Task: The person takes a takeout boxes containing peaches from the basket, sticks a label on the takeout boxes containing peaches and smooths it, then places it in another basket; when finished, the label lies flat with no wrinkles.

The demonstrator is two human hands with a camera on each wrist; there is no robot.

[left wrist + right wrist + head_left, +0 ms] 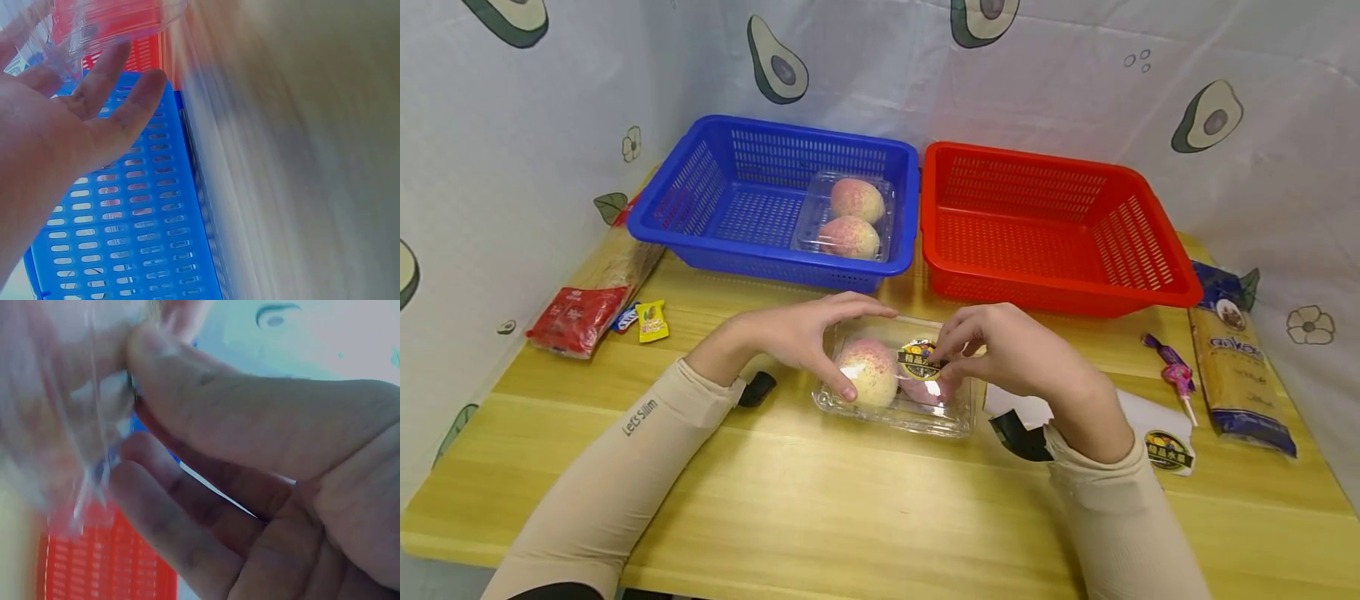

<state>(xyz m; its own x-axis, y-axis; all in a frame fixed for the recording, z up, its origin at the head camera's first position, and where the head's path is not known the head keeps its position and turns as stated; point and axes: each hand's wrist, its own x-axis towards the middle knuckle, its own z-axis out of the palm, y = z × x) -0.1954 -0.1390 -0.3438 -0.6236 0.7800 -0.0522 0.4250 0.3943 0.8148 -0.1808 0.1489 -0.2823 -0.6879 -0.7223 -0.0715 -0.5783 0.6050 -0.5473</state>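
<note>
In the head view a clear plastic box (pixel 895 421) with two pink-and-cream peaches (pixel 868 375) lies on the table. My left hand (pixel 805 333) holds its left side, the thumb over the lid and the fingers at the back edge. A round black-and-gold sticker (pixel 917 360) sits at the lid's middle. My right hand (pixel 1011 354) pinches the sticker's right edge between thumb and fingers. The right wrist view shows this hand (pixel 206 437) close to the blurred clear plastic. In the left wrist view the left fingers (pixel 115 115) touch the clear plastic.
Behind stand a blue basket (pixel 760 252), holding another boxed pair of peaches (pixel 853 221), and a red basket (pixel 1060 296). A white sticker sheet (pixel 1131 408) lies under my right forearm. Noodle packs (pixel 1232 358), a lollipop (pixel 1180 377) and small wrapped sweets (pixel 652 322) lie at the sides.
</note>
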